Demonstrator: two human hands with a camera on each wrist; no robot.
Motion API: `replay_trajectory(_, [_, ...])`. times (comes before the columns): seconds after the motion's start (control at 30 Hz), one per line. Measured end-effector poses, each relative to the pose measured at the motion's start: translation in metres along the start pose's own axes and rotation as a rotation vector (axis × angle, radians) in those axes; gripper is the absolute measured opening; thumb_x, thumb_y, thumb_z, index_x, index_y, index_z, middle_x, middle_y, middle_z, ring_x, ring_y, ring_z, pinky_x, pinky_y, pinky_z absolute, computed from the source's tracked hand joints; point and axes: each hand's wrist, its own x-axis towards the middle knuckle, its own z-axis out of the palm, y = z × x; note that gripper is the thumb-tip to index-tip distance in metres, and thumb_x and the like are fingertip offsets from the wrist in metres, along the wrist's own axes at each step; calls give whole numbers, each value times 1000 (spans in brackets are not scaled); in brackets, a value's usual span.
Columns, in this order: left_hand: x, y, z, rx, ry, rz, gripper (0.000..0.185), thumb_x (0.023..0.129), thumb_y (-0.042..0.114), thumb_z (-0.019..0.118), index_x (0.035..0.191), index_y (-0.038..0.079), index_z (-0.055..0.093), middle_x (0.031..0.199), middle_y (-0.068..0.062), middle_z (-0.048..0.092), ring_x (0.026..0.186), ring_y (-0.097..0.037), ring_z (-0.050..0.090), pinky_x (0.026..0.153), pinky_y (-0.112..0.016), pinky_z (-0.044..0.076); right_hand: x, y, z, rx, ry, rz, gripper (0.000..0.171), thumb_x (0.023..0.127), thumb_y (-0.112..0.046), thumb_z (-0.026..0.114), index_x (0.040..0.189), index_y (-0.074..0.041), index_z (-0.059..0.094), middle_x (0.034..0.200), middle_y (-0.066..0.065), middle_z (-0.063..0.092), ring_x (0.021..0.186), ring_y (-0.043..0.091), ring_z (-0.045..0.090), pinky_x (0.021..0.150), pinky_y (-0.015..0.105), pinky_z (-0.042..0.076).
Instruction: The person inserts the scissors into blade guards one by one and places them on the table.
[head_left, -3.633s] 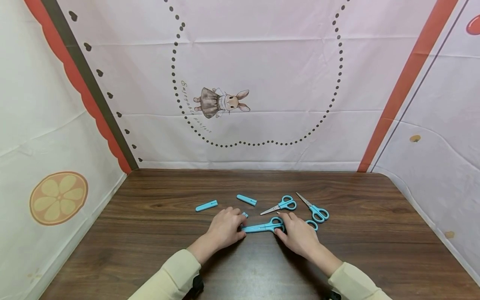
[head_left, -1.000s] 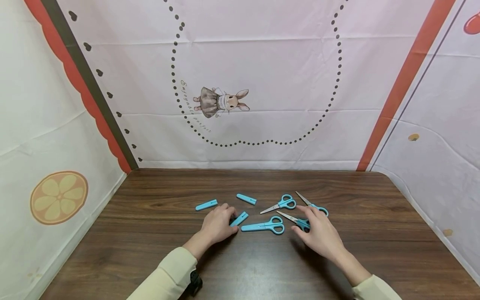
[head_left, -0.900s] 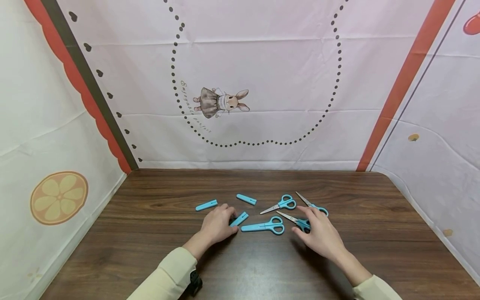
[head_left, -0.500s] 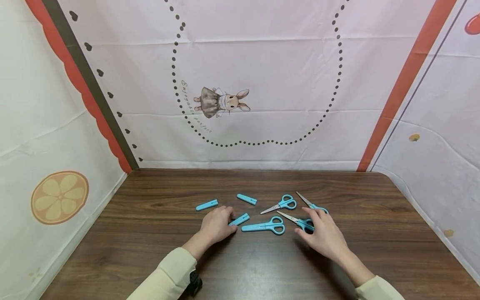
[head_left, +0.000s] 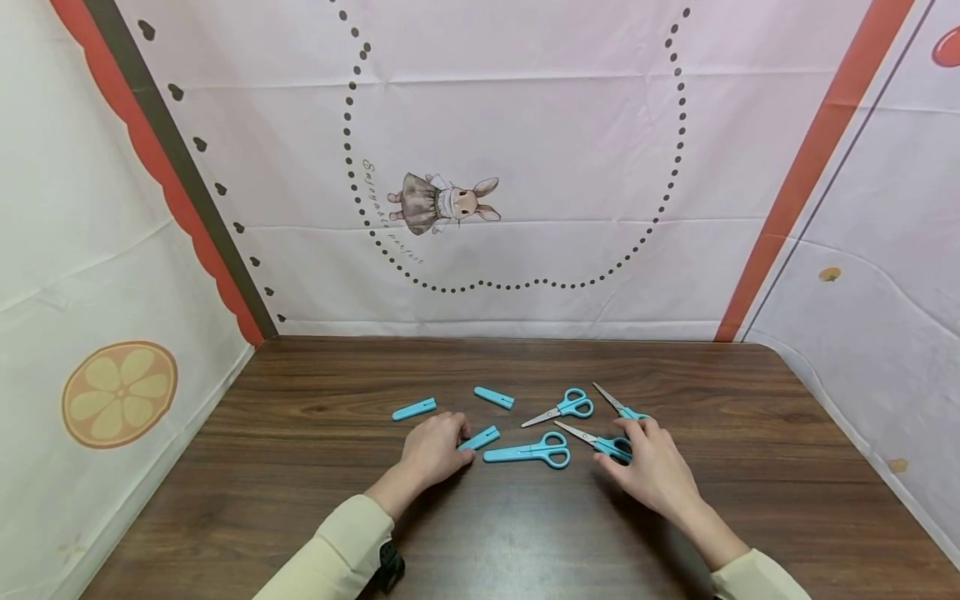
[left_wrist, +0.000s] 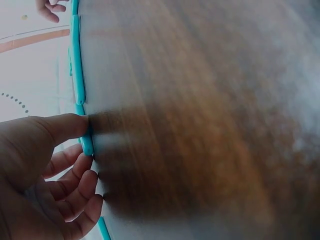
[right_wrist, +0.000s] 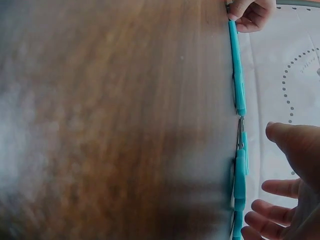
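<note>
In the head view my left hand (head_left: 433, 446) pinches a light-blue scissors blade cover (head_left: 483, 437) that lies slantwise on the table. Thumb and fingers sit on either side of that cover (left_wrist: 87, 145) in the left wrist view. Beside it, closer to me, lies a pair of blue scissors in its cover (head_left: 517, 454), touched by neither hand. My right hand (head_left: 658, 467) hovers with spread fingers by the handles of bare-bladed scissors (head_left: 600, 443), whose tip points left. In the right wrist view a gap shows between the thumb (right_wrist: 282, 135) and these scissors (right_wrist: 240, 175).
Two loose blue covers (head_left: 414, 409) lie farther back on the left of the wooden table (head_left: 337, 375). Behind the right hand's scissors are two more bare pairs, one (head_left: 561, 408) pointing left and one (head_left: 611, 400) pointing away. A printed cloth (head_left: 562, 167) hangs behind.
Both hands have left the covered scissors they touched 3.6 seconds ago. The left moved slightly left to the loose cover; the right moved right, and lately a little further.
</note>
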Motion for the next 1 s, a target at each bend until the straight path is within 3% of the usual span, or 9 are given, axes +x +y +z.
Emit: replay_trajectory(1.0, [-1,0,-1,-10,1,-2,18,77,28,72,87,16,62,72,6,49,60,-8,44,50,-25,36,3,-7,1,-103,-69,79,51,71,-44,73,104,-7,59,97,19,53,80,37,55,55,46,45])
